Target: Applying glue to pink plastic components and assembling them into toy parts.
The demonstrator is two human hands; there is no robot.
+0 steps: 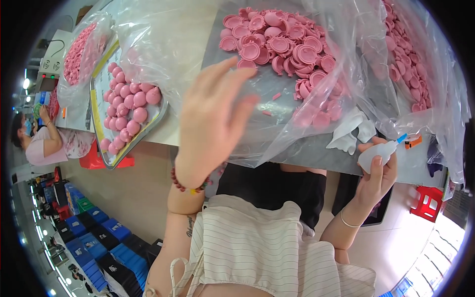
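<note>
My left hand (213, 116), a little blurred, reaches over the table with fingers stretched and thumb apart. Its fingertips are close to a heap of pink plastic round shells (279, 45), some of them hinged open; whether they touch one is unclear. In my right hand (377, 173) is a small white squeeze bottle (374, 154) with a blue nozzle pointing up and to the right. Crumpled white tissue (350, 131) lies beside that hand. Two small pink strips (276, 96) rest on the grey surface between my hands.
A yellow-edged tray (95, 106) at left holds closed pink balls (129, 101). Clear plastic bags with pink parts (79, 54) stand far left and right (408, 64). Plastic sheeting (277, 141) drapes the table's front. An orange-black cutter (413, 142) lies at right. A co-worker (42, 141) sits far left.
</note>
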